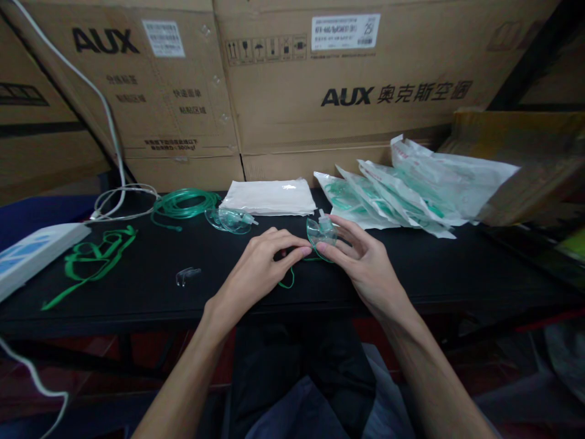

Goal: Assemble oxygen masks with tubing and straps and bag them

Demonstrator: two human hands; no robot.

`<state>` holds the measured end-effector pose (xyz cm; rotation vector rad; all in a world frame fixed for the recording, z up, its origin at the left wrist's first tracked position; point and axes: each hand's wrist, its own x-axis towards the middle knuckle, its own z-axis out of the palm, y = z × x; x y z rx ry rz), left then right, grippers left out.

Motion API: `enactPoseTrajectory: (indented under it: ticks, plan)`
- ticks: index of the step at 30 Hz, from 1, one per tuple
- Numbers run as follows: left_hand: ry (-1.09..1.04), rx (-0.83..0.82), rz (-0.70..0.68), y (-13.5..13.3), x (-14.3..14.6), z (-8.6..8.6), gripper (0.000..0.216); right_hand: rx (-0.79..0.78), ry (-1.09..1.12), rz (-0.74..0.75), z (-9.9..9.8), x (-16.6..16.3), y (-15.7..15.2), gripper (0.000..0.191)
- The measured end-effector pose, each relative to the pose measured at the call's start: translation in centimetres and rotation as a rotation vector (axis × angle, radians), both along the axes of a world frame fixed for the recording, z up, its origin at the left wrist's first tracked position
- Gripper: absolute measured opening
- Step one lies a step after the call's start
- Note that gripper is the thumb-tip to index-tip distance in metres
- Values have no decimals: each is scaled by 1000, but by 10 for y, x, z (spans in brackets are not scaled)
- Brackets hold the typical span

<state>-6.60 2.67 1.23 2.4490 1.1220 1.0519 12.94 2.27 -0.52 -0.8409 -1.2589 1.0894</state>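
Observation:
A clear, green-tinted oxygen mask (315, 231) with a white connector on top is held just above the black table, in front of my body. My right hand (368, 259) grips it from the right side, thumb and fingers around its shell. At the mask's left edge, my left hand (260, 262) pinches a thin green elastic strap (287, 284), which loops down below the fingers. The pinched part is partly hidden by the thumb. Behind my left hand lies a second clear mask (232, 221), touched by neither hand.
Coiled green tubing (187, 202), tangled green straps (97, 259) and a small clear plastic piece (187, 276) lie left. A white packet (267, 196) sits behind; several bagged masks (402, 192) lie right. A power strip (41, 253) is far left. Cardboard cartons (283, 116) wall the back.

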Motion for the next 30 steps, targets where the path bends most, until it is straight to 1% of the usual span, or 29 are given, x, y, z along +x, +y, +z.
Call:
enactPoseTrajectory:
  ticks: [7, 13, 16, 17, 20, 22, 28, 30]
  plan:
    - [34, -16, 26, 0, 1, 1, 18, 22, -24, -3, -1, -1, 0, 57]
    - [16, -22, 44, -1, 1, 2, 18, 39, 7, 55, -1, -3, -3, 59]
    - [-22, -46, 81, -1, 0, 1, 21, 38, 29, 75, -1, -4, -4, 60]
    - [-56, -60, 95, -2, 0, 1, 24, 36, 34, 76, -1, -4, -4, 61]
    - [-191, -127, 105, -3, -1, 2, 44, 7, 33, 64, -1, -5, -3, 65]
    - [-243, -168, 88, -4, -1, 4, 49, -25, 23, 38, -2, -5, -3, 69]
    - [-267, -189, 44, -6, 0, 5, 31, -97, -10, 26, -4, -7, -3, 62]
    - [-256, -192, 39, -5, 0, 5, 24, -102, -30, 14, -4, -6, -3, 64]
